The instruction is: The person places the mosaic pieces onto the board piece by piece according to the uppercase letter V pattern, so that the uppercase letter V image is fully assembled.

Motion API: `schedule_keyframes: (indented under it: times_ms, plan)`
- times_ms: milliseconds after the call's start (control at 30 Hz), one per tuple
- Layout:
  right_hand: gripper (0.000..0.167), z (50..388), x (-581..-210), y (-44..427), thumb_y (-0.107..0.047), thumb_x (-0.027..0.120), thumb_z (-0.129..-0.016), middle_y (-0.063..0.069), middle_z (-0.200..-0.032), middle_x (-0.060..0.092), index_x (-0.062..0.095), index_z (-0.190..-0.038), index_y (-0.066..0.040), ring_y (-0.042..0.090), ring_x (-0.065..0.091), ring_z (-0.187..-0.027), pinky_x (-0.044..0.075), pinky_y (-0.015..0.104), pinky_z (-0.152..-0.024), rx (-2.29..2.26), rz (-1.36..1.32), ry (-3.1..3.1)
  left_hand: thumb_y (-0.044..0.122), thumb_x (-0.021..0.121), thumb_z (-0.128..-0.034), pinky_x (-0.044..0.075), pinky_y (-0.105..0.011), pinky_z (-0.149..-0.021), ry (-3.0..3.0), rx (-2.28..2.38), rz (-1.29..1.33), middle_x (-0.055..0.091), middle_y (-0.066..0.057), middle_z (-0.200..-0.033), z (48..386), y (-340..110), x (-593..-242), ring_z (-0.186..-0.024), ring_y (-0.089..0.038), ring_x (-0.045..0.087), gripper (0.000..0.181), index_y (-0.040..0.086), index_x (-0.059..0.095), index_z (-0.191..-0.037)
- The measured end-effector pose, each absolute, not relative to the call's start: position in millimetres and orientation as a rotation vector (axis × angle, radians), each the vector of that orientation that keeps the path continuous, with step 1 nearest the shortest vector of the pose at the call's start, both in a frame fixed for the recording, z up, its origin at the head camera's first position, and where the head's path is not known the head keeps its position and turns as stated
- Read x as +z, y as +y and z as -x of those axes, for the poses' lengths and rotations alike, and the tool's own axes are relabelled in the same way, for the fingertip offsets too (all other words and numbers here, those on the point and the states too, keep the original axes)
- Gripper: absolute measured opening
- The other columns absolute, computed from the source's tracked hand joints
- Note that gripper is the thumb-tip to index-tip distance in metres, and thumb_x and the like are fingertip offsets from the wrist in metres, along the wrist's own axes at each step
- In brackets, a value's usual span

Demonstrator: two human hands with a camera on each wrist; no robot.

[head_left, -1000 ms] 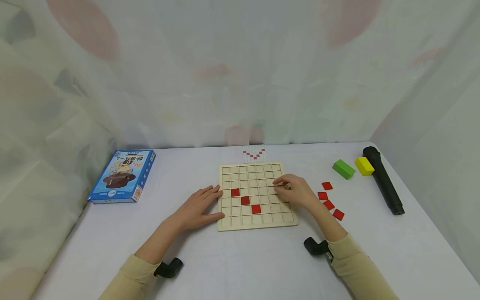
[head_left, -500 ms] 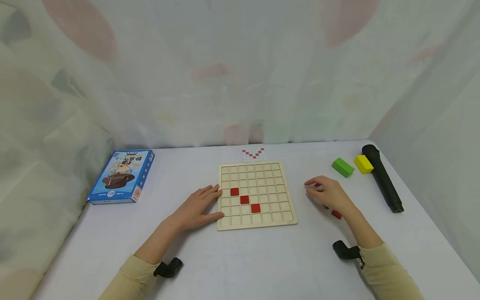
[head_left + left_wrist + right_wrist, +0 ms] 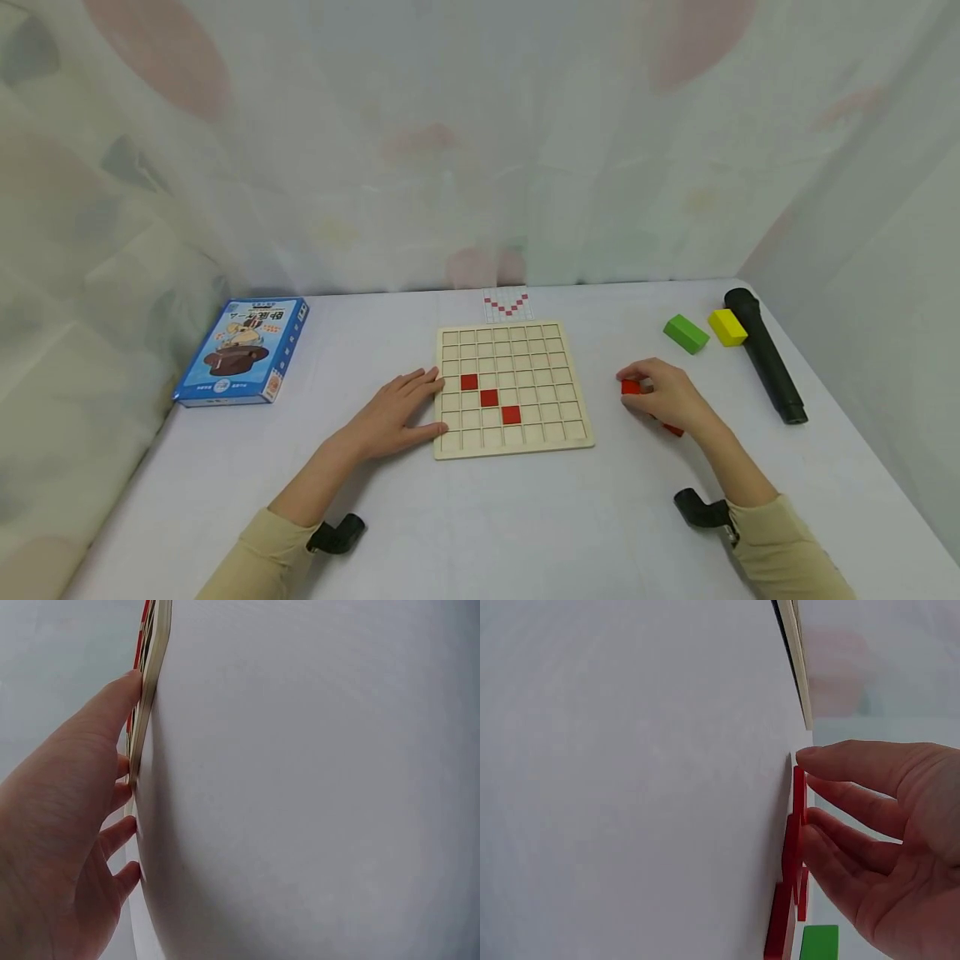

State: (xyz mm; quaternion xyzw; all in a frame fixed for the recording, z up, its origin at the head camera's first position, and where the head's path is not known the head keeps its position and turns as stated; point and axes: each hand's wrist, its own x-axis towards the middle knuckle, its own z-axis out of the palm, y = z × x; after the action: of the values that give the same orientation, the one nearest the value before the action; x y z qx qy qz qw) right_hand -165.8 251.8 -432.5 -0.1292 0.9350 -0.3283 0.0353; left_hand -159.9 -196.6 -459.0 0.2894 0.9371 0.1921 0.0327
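Note:
In the head view the left hand (image 3: 390, 422) lies at the left edge of a pale wooden grid board (image 3: 525, 452), its thumb and fingertips touching the rim. Three red tiles (image 3: 489, 398) sit on the board in a descending diagonal. Right of the board, the right hand (image 3: 664, 395) pinches a red tile (image 3: 631, 387) between thumb and fingers, low over the table. Another red tile (image 3: 673, 430) shows partly under that hand. The right wrist view has the right hand (image 3: 900, 817) at the held tile (image 3: 799, 791), more red tiles (image 3: 780, 922) beside it.
A small card with a red V pattern (image 3: 507, 305) lies behind the board. A blue box (image 3: 243, 350) is at the left. Toward the right are a green block (image 3: 686, 334), a yellow block (image 3: 727, 327) and a black microphone-shaped object (image 3: 768, 362).
The right hand has moved from the board's right side out to the loose red tiles and taken hold of one, shifting it slightly left. The left hand has stayed at the board's edge.

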Motion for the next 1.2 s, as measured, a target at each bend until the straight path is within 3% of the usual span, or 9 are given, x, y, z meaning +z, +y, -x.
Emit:
schedule_keyframes:
  times_ms: [167, 400, 1000, 1200]
  plan:
    - [0.031, 166, -431, 246, -0.002, 0.071, -0.085, 0.018, -0.113, 0.062, 0.066, -0.115, 0.000, 0.035, 0.060, -0.102, 0.052, 0.050, -0.088, -1.023, 0.399, 2.870, 0.060, 0.059, -0.0894, 0.025, -0.055, -0.112, 2.887, 0.578, -0.883, 0.031, -0.005, -0.157, 160, -196, -459, -0.144, -0.031, 0.025, 0.079, 0.013, 0.041, -0.149]
    - [0.033, 168, -430, 252, -0.005, 0.071, -0.085, 0.015, -0.107, 0.064, 0.065, -0.117, -0.001, 0.032, 0.059, -0.095, 0.052, 0.049, -0.084, -0.940, 0.366, 2.904, 0.059, 0.061, -0.0892, 0.025, -0.055, -0.112, 2.883, 0.582, -0.893, 0.031, -0.006, -0.157, 159, -196, -457, -0.144, -0.032, 0.026, 0.078, 0.012, 0.042, -0.149]
    - [0.030, 174, -431, 239, -0.019, 0.075, -0.086, 0.007, -0.096, 0.066, 0.069, -0.113, -0.006, 0.024, 0.057, -0.088, 0.049, 0.032, -0.069, -0.998, 0.331, 2.899, 0.060, 0.060, -0.0888, 0.025, -0.055, -0.113, 2.879, 0.590, -0.897, 0.032, -0.006, -0.157, 159, -197, -457, -0.143, -0.032, 0.026, 0.079, 0.012, 0.042, -0.149]
    - [0.030, 180, -432, 219, -0.020, 0.077, -0.084, 0.006, -0.096, 0.068, 0.070, -0.111, -0.007, 0.023, 0.060, -0.087, 0.049, 0.034, -0.072, -1.065, 0.364, 2.911, 0.059, 0.061, -0.0892, 0.023, -0.053, -0.114, 2.878, 0.591, -0.894, 0.032, -0.006, -0.157, 159, -197, -457, -0.144, -0.030, 0.026, 0.078, 0.012, 0.042, -0.149]
